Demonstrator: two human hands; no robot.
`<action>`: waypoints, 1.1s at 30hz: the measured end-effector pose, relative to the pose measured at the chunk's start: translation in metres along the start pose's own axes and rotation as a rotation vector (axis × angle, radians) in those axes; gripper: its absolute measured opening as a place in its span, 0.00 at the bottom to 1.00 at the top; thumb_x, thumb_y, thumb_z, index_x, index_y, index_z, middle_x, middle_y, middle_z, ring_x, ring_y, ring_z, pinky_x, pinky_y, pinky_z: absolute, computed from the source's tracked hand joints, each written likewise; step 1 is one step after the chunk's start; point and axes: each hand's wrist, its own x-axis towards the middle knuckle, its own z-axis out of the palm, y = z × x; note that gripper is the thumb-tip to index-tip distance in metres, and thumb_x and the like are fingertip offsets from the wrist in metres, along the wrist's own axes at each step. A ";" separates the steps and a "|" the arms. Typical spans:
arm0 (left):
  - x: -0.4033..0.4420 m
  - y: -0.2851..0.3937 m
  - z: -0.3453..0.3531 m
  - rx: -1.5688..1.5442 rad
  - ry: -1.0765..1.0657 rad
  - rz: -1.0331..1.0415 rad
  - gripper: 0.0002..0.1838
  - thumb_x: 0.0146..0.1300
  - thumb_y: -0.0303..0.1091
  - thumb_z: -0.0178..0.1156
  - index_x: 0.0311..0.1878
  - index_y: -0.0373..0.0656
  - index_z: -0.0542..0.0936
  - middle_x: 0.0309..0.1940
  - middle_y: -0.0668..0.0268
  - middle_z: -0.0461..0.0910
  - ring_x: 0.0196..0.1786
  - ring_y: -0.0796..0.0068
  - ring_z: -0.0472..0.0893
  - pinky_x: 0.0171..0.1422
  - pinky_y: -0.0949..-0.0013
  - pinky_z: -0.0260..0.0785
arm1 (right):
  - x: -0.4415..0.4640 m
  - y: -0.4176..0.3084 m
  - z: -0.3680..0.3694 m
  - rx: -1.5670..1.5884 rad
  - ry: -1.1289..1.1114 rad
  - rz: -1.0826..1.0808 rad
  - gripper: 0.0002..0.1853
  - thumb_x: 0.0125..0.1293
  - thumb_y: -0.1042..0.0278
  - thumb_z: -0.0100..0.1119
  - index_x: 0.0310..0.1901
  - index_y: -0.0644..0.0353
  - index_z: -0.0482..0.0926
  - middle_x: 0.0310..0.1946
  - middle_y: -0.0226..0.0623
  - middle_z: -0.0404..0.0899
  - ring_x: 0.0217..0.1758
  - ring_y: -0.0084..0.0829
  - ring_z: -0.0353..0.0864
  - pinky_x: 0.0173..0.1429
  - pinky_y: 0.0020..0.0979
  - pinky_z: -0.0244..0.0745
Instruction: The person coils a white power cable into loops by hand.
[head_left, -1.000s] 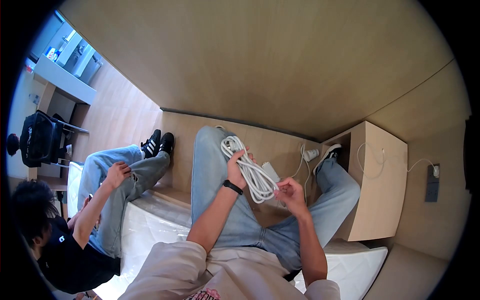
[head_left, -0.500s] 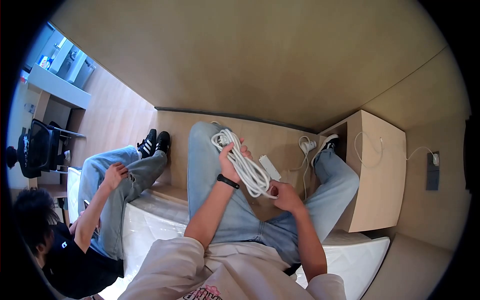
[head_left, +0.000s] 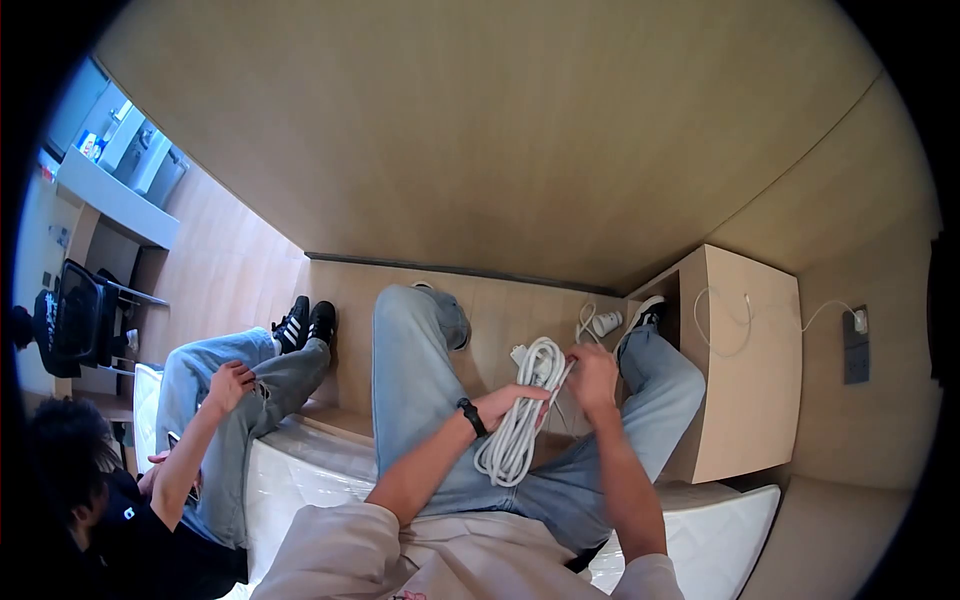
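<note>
A white cable [head_left: 512, 445], looped into a long coil, is held over my lap. My left hand [head_left: 505, 405], with a black band on its wrist, is wrapped round the middle of the coil. At the coil's upper right side, my right hand [head_left: 592, 378] has its fingers closed at the edge of the loops; a strand of cable runs to them. A white plug shows at the upper left end of the coil. On the floor beyond lies a white round adapter [head_left: 606, 323] with a thin cable.
A wooden cabinet [head_left: 750, 365] stands at the right, with a thin white cable on it leading to a wall socket [head_left: 856, 345]. Another person [head_left: 120, 500] sits at the left on the plastic-covered mattress [head_left: 300, 470]. A black chair [head_left: 85, 315] stands behind.
The coil has turned more upright and moved nearer my body, its plug end now beside my right hand. My right hand has gone from the lower end to the upper end.
</note>
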 end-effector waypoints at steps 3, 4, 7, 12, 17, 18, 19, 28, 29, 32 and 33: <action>0.002 0.004 0.010 0.115 0.089 0.024 0.17 0.57 0.37 0.64 0.48 0.43 0.74 0.29 0.66 0.78 0.27 0.76 0.79 0.31 0.69 0.74 | 0.003 0.010 0.004 0.114 0.106 0.102 0.06 0.43 0.73 0.64 0.26 0.53 0.81 0.26 0.33 0.78 0.37 0.38 0.76 0.43 0.37 0.70; 0.001 0.008 0.015 0.197 0.142 0.064 0.17 0.56 0.34 0.66 0.47 0.42 0.74 0.30 0.67 0.77 0.28 0.77 0.79 0.32 0.69 0.75 | 0.005 0.012 0.004 0.112 0.108 0.102 0.06 0.43 0.73 0.64 0.26 0.53 0.81 0.26 0.33 0.78 0.37 0.38 0.76 0.43 0.37 0.70; -0.003 0.009 0.037 0.453 0.214 0.181 0.18 0.53 0.30 0.66 0.47 0.40 0.75 0.34 0.67 0.77 0.32 0.77 0.78 0.39 0.70 0.74 | 0.007 0.014 0.006 0.073 0.149 0.073 0.06 0.42 0.72 0.66 0.25 0.54 0.81 0.26 0.35 0.78 0.36 0.39 0.76 0.41 0.38 0.71; 0.013 0.003 0.035 0.793 0.299 0.389 0.24 0.44 0.28 0.66 0.48 0.38 0.75 0.41 0.63 0.77 0.46 0.74 0.74 0.52 0.68 0.69 | 0.001 0.013 0.007 0.389 0.225 0.340 0.06 0.46 0.74 0.67 0.29 0.57 0.83 0.19 0.31 0.74 0.22 0.29 0.72 0.28 0.30 0.66; 0.022 -0.012 0.014 1.175 0.585 0.849 0.28 0.39 0.32 0.69 0.48 0.41 0.76 0.41 0.57 0.74 0.48 0.57 0.72 0.59 0.62 0.64 | -0.015 0.023 0.031 0.678 0.009 0.412 0.07 0.48 0.80 0.66 0.30 0.60 0.83 0.17 0.22 0.71 0.21 0.15 0.67 0.25 0.22 0.60; 0.022 -0.013 0.009 1.178 0.609 0.914 0.26 0.39 0.31 0.69 0.47 0.41 0.77 0.40 0.57 0.73 0.49 0.57 0.71 0.58 0.61 0.64 | -0.017 0.018 0.032 0.805 -0.041 0.448 0.07 0.49 0.82 0.65 0.30 0.61 0.82 0.19 0.21 0.70 0.22 0.13 0.66 0.25 0.21 0.59; 0.023 -0.015 0.006 1.181 0.632 0.977 0.25 0.39 0.31 0.69 0.45 0.41 0.77 0.39 0.58 0.72 0.50 0.57 0.69 0.57 0.60 0.63 | -0.018 0.015 0.031 0.803 -0.044 0.451 0.07 0.49 0.82 0.65 0.30 0.61 0.82 0.19 0.21 0.70 0.22 0.13 0.66 0.25 0.21 0.59; 0.021 -0.011 0.001 1.245 0.616 1.012 0.23 0.37 0.30 0.68 0.41 0.41 0.74 0.37 0.55 0.75 0.43 0.50 0.75 0.48 0.57 0.69 | -0.020 0.013 0.022 1.247 -0.351 0.764 0.09 0.53 0.87 0.54 0.32 0.60 0.75 0.25 0.26 0.75 0.19 0.13 0.67 0.21 0.18 0.58; 0.022 -0.012 0.000 1.221 0.641 1.005 0.24 0.37 0.30 0.68 0.42 0.41 0.73 0.37 0.55 0.75 0.44 0.49 0.75 0.47 0.56 0.69 | -0.021 0.016 0.024 1.279 -0.367 0.744 0.09 0.53 0.86 0.54 0.33 0.60 0.75 0.25 0.26 0.75 0.20 0.14 0.68 0.21 0.18 0.59; 0.021 -0.007 0.000 1.259 0.640 1.000 0.24 0.38 0.30 0.67 0.42 0.41 0.72 0.38 0.55 0.75 0.45 0.49 0.75 0.48 0.56 0.69 | -0.019 0.013 0.019 1.246 -0.352 0.687 0.09 0.54 0.86 0.53 0.35 0.62 0.76 0.26 0.27 0.75 0.22 0.16 0.70 0.24 0.18 0.62; 0.020 -0.006 -0.002 1.257 0.639 0.999 0.24 0.38 0.30 0.67 0.42 0.41 0.72 0.38 0.55 0.75 0.45 0.49 0.75 0.48 0.56 0.69 | -0.017 0.011 0.017 1.183 -0.324 0.649 0.09 0.55 0.86 0.53 0.36 0.62 0.76 0.26 0.28 0.75 0.23 0.17 0.71 0.26 0.18 0.64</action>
